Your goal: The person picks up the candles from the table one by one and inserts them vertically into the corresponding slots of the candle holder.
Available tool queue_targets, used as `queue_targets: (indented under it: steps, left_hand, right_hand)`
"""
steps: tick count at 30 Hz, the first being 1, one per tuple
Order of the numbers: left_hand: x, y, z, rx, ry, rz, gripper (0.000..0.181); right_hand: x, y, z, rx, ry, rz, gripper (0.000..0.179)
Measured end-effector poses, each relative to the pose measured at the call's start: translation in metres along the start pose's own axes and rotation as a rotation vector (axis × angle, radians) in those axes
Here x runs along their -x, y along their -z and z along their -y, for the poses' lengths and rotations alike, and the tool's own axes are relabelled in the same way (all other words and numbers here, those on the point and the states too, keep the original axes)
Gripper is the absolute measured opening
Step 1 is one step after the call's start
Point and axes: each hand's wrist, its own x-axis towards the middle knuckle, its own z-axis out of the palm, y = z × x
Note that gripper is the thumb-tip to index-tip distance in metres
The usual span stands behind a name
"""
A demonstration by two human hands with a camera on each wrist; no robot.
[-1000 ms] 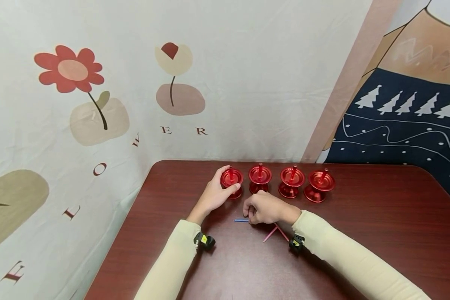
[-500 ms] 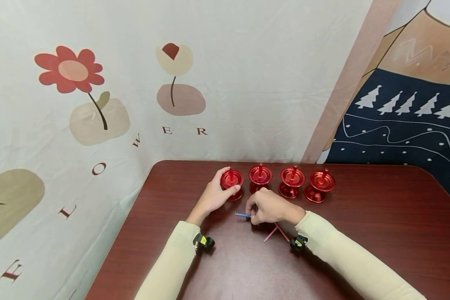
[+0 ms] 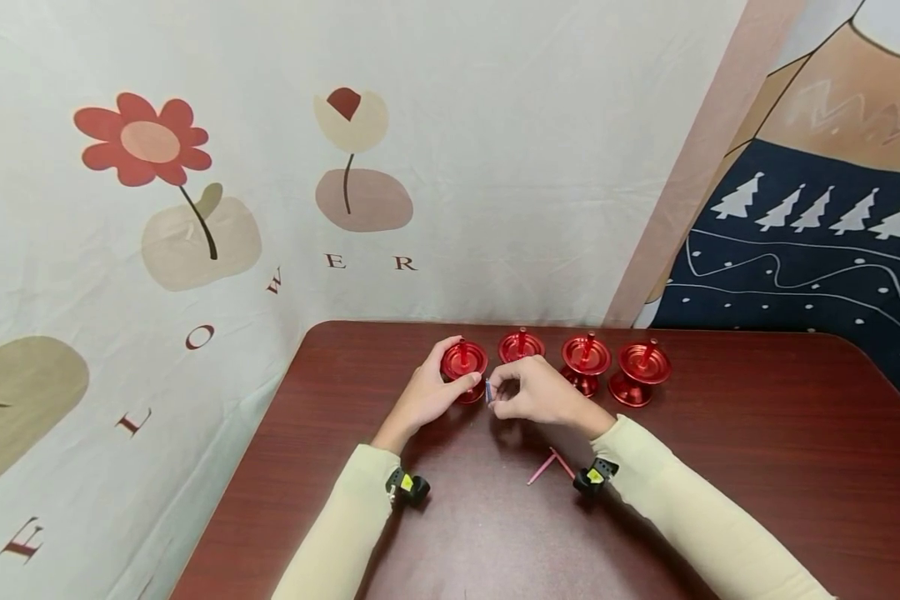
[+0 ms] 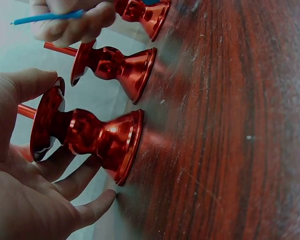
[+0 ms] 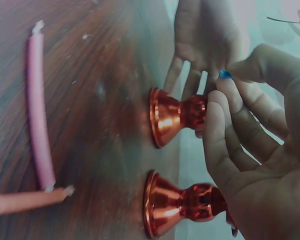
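Observation:
My left hand [image 3: 427, 393] holds the leftmost red metallic candle holder [image 4: 90, 132], with the thumb at its dish rim and the fingers round its far side. The holder stands upright on the table, a thin red post rising from its dish. Just to its right, my right hand [image 3: 537, 392] pinches a slim blue candle [image 3: 487, 392] between thumb and fingertip. That candle is nearly upright in the head view, close to the left thumb. In the right wrist view only its blue end [image 5: 225, 74] shows; the fingers hide the rest.
Three more red candle holders continue the row to the right; my right hand partly covers the nearest one [image 3: 521, 343]. A pink candle [image 5: 36, 110] and an orange-red candle [image 5: 27, 201] lie with ends meeting on the dark wooden table [image 3: 450, 542]. A printed cloth hangs behind.
My right hand has lifted the blue candle off the table, moved it towards the leftmost holder and turned it from flat to nearly upright. My left hand has stayed on that holder.

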Motion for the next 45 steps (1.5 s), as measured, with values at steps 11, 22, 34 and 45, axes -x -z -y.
queue_targets:
  steps: [11, 22, 34, 45]
  left_hand:
    - [-0.009, -0.003, 0.033, 0.001, -0.061, 0.011, 0.079]
    - [-0.01, -0.004, 0.043, 0.039, -0.093, 0.024, 0.079]
    - [0.002, 0.0, 0.02, 0.021, -0.049, 0.015, 0.075]
    - [0.004, 0.0, 0.017, 0.024, -0.058, 0.011, 0.075]
  right_hand:
    - [-0.022, -0.001, 0.009, -0.088, 0.002, -0.242, 0.013]
    - [-0.042, -0.006, 0.021, -0.063, 0.032, -0.471, 0.005]
    - [-0.048, -0.008, 0.019, 0.048, 0.101, -0.47, 0.006]
    - [-0.052, -0.01, 0.02, 0.147, 0.148, -0.448, 0.007]
